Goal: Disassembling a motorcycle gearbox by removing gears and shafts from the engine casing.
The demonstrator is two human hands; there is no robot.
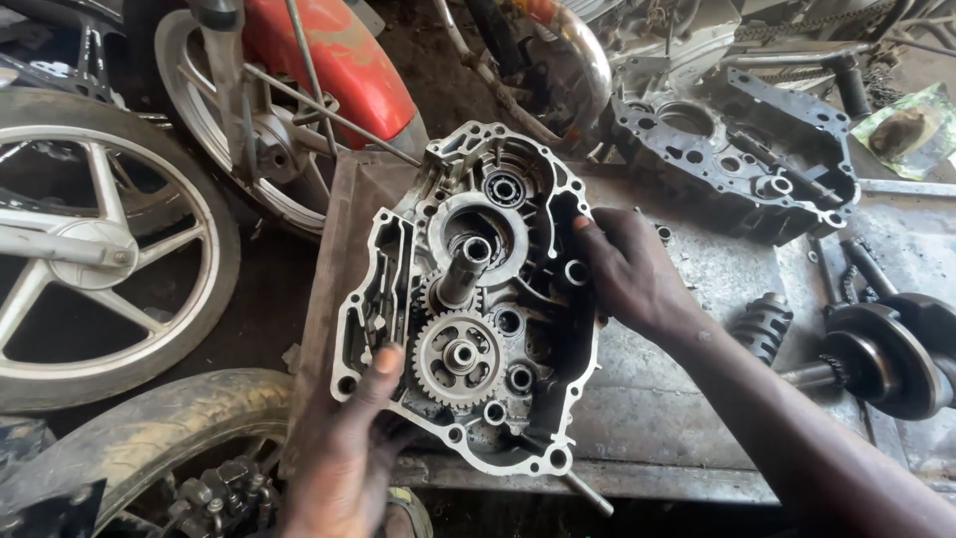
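Hands: left point(349, 448) and right point(622, 274) grasping cast-aluminium crankcase half point(468, 299) | toothed steel gear point(458, 356) | greasy metal bench point(657, 399)

Motorcycle workshop: wheels point(95, 249), engine casings point(737, 149).

I see a greasy metal workbench point(697, 399) carrying the parts. A silver crankcase half point(478, 299) sits on its left end. Behind and to the right of that case lies a dark crankcase half point(737, 164). To its right lie a ribbed drum point(762, 324) and a crankshaft point(886, 354).
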